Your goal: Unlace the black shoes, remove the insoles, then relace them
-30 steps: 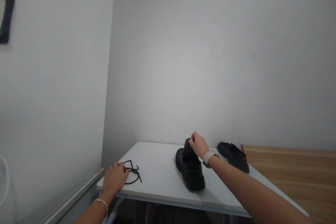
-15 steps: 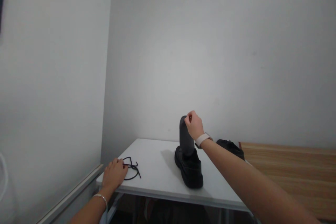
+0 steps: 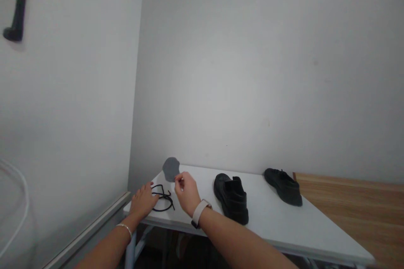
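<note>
1. Right hand (image 3: 186,193) pinches grey insole (image 3: 171,169) near the tabletop's (image 3: 198,176) far-left corner; the step seems to be laying it down
2. Next likely calls for lowering it flat, then releasing
3. Left hand (image 3: 143,201) beside black lace (image 3: 164,196), grip unclear

Shoes (image 3: 232,201), lace (image 3: 163,196): black. Insole (image 3: 171,169): plain grey. Worktop (image 3: 268,220): white. Board (image 3: 353,201): brown wood grain. Watch strap (image 3: 200,212): off-white.

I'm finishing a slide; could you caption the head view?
Right hand holds a gray insole, left hand beside black cord; two black shoes on white table.
</note>
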